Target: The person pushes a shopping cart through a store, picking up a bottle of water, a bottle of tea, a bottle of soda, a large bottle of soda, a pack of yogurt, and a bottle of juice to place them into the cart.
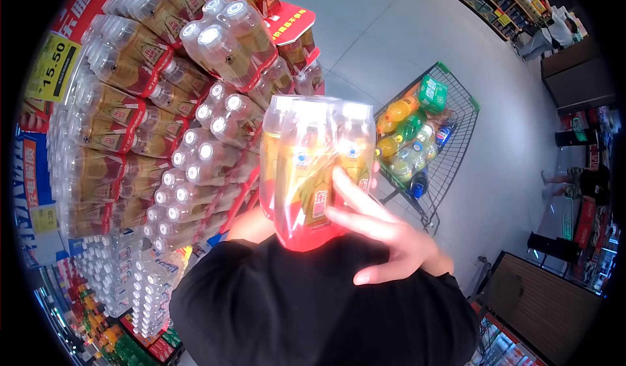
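Observation:
A shrink-wrapped pack of drink bottles point(303, 193) with white caps and gold-and-red labels is held upright against my chest. My left forearm goes behind the pack, and the arm appears to wrap around it. A few fingertips of my left hand point(375, 174) seem to show at the pack's right edge, while the rest is hidden. In front of the pack, my right hand point(398, 239) is open, with two fingers stretched out against the wrap near the label and the thumb apart below.
Stacked packs of similar bottles point(124, 115) rise on the left beside a yellow price sign point(55, 67). A wire shopping cart point(460, 128) holding several drink bottles stands ahead to the right on the grey floor point(372, 33). People and shelves are farther right.

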